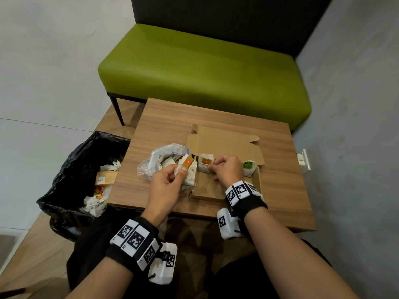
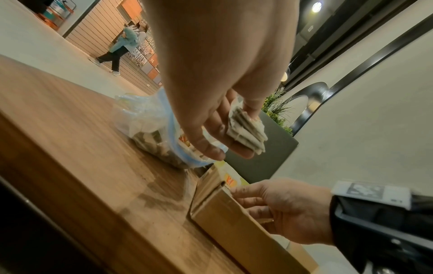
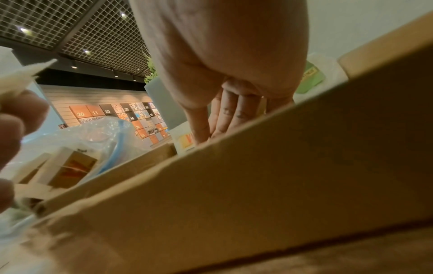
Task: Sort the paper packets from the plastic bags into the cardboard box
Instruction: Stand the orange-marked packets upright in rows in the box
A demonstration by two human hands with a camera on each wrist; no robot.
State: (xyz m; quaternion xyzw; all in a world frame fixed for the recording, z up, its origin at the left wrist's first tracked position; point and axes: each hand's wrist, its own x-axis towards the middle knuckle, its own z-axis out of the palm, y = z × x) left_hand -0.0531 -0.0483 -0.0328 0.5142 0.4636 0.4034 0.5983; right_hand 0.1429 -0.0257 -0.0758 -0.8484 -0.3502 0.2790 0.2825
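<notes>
An open cardboard box [image 1: 224, 145] lies on the wooden table [image 1: 172, 117]. Left of it sits a clear plastic bag [image 1: 158, 160] with several paper packets inside. My left hand [image 1: 180, 171] hovers over the bag's mouth and pinches a small stack of paper packets [image 2: 248, 129] between thumb and fingers. My right hand [image 1: 212, 166] reaches into the box and pinches the edge of an orange-labelled packet [image 1: 206, 161] that stands by the box's left wall. In the right wrist view its fingers [image 3: 225, 118] point down behind that packet [image 3: 186, 140]. A green-labelled packet [image 1: 249, 166] stands at the box's right end.
A bin lined with a black bag [image 1: 71, 169], holding paper scraps, stands at the table's left edge. A green bench [image 1: 205, 67] is behind the table. A grey wall runs along the right, with a small white fixture [image 1: 304, 158] beside the table.
</notes>
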